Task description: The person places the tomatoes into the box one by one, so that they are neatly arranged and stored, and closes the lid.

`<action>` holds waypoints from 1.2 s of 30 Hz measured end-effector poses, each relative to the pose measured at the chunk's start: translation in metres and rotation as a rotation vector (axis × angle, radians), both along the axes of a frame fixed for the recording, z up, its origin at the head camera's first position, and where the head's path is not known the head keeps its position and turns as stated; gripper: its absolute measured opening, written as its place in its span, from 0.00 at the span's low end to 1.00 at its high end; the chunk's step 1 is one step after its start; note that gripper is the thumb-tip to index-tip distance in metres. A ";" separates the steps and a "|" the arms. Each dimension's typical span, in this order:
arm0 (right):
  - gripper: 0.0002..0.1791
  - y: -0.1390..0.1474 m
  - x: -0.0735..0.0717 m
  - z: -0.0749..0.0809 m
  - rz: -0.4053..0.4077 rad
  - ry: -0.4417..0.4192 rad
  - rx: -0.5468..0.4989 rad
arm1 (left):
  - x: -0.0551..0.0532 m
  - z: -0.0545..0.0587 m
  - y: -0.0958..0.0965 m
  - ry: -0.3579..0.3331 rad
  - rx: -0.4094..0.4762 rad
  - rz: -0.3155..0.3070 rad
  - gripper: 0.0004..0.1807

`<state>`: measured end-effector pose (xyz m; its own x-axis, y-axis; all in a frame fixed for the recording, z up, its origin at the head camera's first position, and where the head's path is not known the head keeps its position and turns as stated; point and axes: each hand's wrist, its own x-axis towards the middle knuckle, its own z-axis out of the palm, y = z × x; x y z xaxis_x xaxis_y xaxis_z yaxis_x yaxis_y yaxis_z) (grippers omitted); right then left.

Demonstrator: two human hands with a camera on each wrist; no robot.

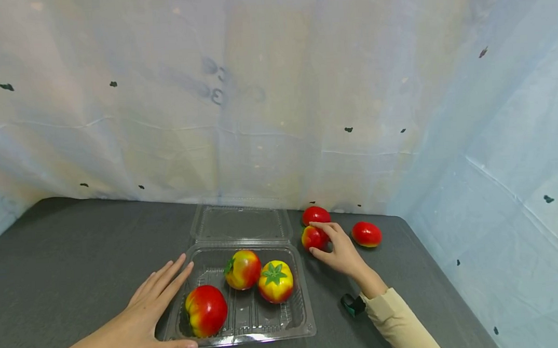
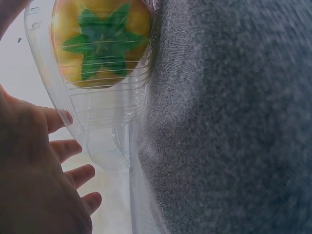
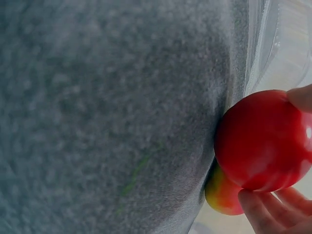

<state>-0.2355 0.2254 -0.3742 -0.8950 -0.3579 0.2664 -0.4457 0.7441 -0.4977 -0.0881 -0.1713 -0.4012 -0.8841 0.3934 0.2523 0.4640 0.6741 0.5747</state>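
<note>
A clear plastic clamshell box (image 1: 308, 318) lies on the grey table with its lid folded back. Three red-and-yellow tomatoes sit inside: one at the front left (image 1: 207, 310), one at the back (image 1: 243, 270), and one at the right (image 1: 275, 282) with its green star-shaped leaves upward. My left hand (image 1: 142, 310) rests along the box's left rim, fingers spread and nearly straight. Right of the box, my right hand (image 1: 338, 250) holds another tomato (image 3: 263, 141) between thumb and fingers; in the head view the hand partly covers it.
Just behind the held tomato lies another red tomato (image 1: 316, 215), and one more (image 1: 367, 234) lies to the right. The lid (image 1: 244, 223) reaches almost to the pale plastic sheet (image 1: 267, 117) at the back. More sheeting (image 1: 518, 184) hangs along the right.
</note>
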 end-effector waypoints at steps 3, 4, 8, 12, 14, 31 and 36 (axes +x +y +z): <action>0.32 0.000 -0.001 -0.002 -0.008 -0.002 -0.012 | 0.000 0.000 -0.001 0.001 -0.001 -0.006 0.60; 0.33 0.000 -0.001 -0.002 -0.012 -0.005 -0.019 | 0.000 0.000 -0.001 0.000 -0.002 -0.006 0.60; 0.32 -0.001 -0.001 -0.003 -0.027 -0.010 -0.035 | 0.000 0.001 -0.001 -0.015 0.001 -0.003 0.60; 0.30 -0.002 -0.001 -0.002 -0.032 -0.016 -0.043 | 0.001 0.002 0.000 -0.033 0.005 0.001 0.60; 0.30 -0.002 -0.001 -0.001 -0.030 -0.018 -0.041 | 0.001 0.002 0.000 -0.045 0.016 0.001 0.60; 0.34 0.000 0.001 0.002 0.006 0.014 0.010 | 0.000 0.003 0.000 -0.061 0.023 0.002 0.60; 0.34 -0.001 0.002 0.008 -0.016 0.003 0.001 | -0.001 0.003 -0.001 -0.074 0.037 -0.005 0.60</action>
